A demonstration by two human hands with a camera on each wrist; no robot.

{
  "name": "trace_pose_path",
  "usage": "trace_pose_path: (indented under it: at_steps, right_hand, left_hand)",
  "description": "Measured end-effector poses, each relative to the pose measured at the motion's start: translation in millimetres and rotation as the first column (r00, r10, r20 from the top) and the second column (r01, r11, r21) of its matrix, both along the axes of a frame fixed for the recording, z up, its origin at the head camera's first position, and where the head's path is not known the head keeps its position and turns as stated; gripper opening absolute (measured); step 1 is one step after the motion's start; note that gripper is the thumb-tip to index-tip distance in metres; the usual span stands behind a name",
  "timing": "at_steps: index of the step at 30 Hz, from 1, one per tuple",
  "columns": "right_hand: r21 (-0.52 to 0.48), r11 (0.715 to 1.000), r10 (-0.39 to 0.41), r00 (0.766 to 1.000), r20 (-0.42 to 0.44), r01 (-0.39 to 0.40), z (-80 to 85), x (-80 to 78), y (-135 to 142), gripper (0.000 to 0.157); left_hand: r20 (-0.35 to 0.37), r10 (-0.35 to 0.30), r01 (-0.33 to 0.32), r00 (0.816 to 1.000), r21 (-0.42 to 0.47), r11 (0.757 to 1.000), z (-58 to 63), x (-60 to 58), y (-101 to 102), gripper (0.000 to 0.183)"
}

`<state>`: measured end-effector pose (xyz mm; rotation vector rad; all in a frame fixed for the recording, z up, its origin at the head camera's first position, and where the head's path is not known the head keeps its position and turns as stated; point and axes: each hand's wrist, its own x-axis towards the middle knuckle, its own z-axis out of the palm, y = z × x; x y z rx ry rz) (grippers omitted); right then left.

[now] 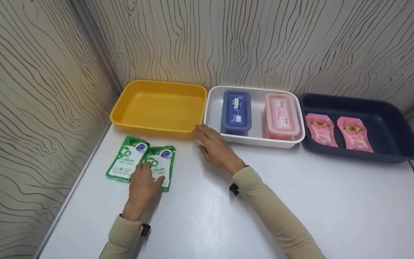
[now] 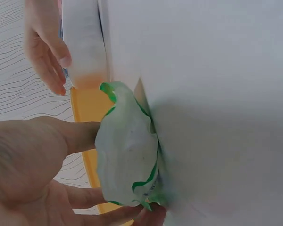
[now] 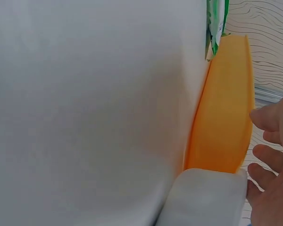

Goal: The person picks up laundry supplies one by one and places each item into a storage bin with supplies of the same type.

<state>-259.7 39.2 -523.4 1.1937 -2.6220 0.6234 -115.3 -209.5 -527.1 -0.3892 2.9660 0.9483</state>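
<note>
Two green and white pouches lie side by side on the table in front of the yellow tray [image 1: 158,128]. My left hand [image 1: 143,189] is over the right pouch [image 1: 164,166], close beside the left pouch [image 1: 123,163]. In the left wrist view, thumb and fingers grip opposite sides of a bulging pouch [image 2: 127,150]. My right hand [image 1: 218,149] has its fingers extended over the spot where the yellow tray meets the white tray [image 1: 259,141]. Nothing shows between those loosely spread fingers in the right wrist view.
In the white tray stand a blue lidded box [image 1: 236,111] and a pink lidded box [image 1: 282,115]. A dark blue tray [image 1: 390,158] at the right contains two pink packets [image 1: 321,130]. Wood-grain panels [image 1: 228,43] rise behind the trays and at both sides.
</note>
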Motion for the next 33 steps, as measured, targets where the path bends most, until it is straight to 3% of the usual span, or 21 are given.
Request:
trace_pose_path:
  at_steps: [5, 13, 20, 27, 33]
  right_hand:
    - [0.049, 0.999, 0.003, 0.999, -0.043, -0.001, -6.0, -1.2, -7, 0.052]
    - [0.084, 0.995, -0.055, 0.995, -0.084, 0.063, -5.2, 2.3, -14, 0.059]
    - [0.122, 0.986, -0.097, 0.99, -0.105, 0.109, -0.7, 1.4, -17, 0.06]
    - [0.104, 0.988, -0.109, 0.992, -0.067, 0.116, -2.4, -0.9, -17, 0.061]
    - [0.082, 0.991, -0.099, 0.988, -0.12, 0.109, -7.3, 0.0, -15, 0.06]
  left_hand:
    - [0.024, 0.002, -0.003, 1.0, 0.036, 0.999, 2.8, -1.8, -1, 0.077]
    - [0.073, 0.014, -0.023, 0.997, 0.127, 0.992, 6.7, -4.7, -6, 0.088]
    - [0.129, -0.004, -0.032, 0.992, 0.278, 0.96, 9.4, -10.9, -15, 0.101]
    - [0.15, -0.028, -0.017, 0.988, 0.287, 0.958, 11.7, -13.0, -20, 0.077]
    - [0.151, -0.037, -0.014, 0.988, 0.326, 0.945, 10.7, -12.3, -19, 0.06]
